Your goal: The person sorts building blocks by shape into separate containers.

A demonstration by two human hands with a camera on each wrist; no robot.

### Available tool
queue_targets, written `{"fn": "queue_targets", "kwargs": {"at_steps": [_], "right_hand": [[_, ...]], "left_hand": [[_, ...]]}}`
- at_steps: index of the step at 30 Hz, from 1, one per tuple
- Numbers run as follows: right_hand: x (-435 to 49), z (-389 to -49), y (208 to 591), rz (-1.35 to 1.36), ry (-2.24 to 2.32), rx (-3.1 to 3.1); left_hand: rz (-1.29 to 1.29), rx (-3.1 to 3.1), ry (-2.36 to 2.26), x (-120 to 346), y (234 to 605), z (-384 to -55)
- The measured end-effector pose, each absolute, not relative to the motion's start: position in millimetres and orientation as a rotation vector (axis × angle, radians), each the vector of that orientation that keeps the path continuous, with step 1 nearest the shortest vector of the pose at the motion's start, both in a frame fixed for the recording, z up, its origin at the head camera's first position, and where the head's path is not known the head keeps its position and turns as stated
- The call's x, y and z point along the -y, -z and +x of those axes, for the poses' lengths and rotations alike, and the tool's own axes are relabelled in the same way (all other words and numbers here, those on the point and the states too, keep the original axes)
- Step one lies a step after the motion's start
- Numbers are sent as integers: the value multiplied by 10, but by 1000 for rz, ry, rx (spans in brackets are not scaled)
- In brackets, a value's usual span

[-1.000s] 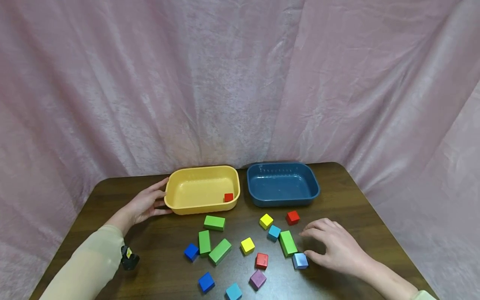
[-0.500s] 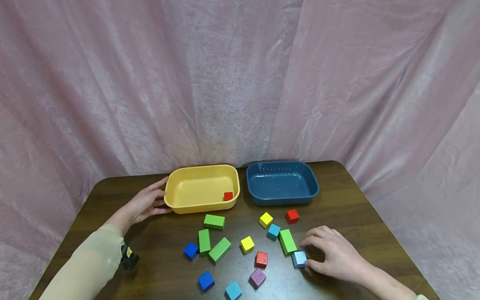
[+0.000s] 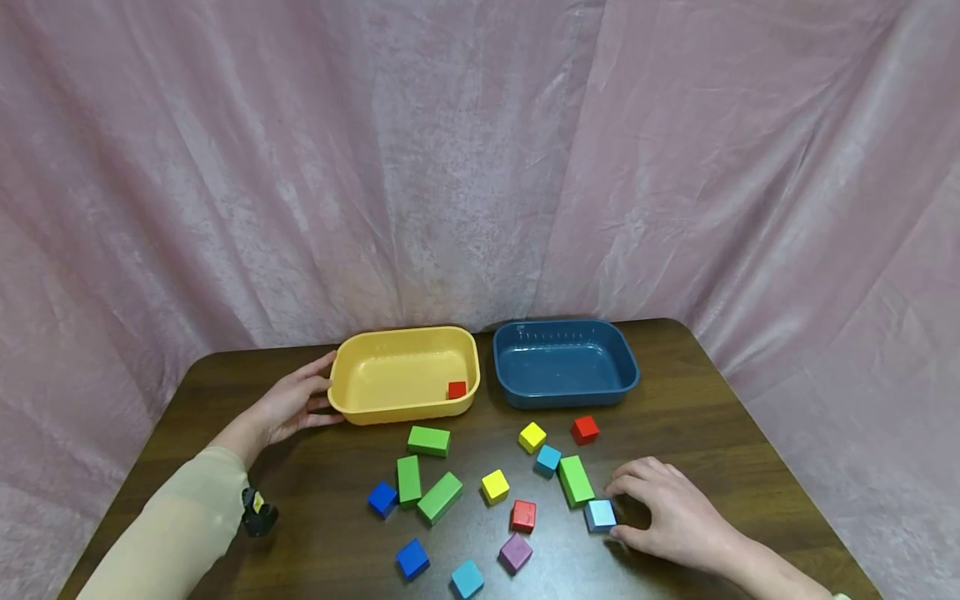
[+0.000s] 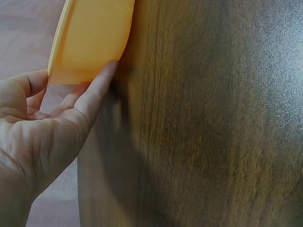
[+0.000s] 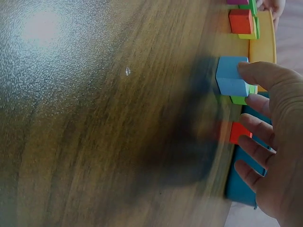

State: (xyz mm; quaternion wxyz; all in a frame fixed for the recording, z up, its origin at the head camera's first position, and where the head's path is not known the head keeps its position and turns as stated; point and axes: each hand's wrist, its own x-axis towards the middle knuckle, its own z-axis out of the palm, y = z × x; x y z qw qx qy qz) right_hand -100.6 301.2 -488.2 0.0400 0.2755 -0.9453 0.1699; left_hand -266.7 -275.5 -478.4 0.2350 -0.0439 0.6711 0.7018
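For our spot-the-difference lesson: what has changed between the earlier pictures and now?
The right hand has shifted slightly toward the person, bringing its thumb to the near right corner of the light blue cube; no firm grip shows. Unchanged: the left hand against the yellow tray, the dark blue tray and the other blocks.

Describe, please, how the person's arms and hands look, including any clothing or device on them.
The left hand and right hand wear no gloves. A pale cream, slightly greenish sleeve covers the left arm almost to the wrist; beside it shows a small black device with a yellow mark. On the right, only a tiny pale sleeve edge is visible.
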Motion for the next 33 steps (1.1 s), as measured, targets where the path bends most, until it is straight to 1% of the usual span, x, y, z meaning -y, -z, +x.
{"fn": "queue_targets", "kwargs": {"at_steps": [21,33], "right_hand": [[-2998,-1025,4902,789,-566,2954],[-2995,-1018,4919,809,-553,2917]], "left_hand": [[-149,-1855,-1918,2757,4786,-2673],[-156,-1857,-1912,2759,4781,-2674]]}}
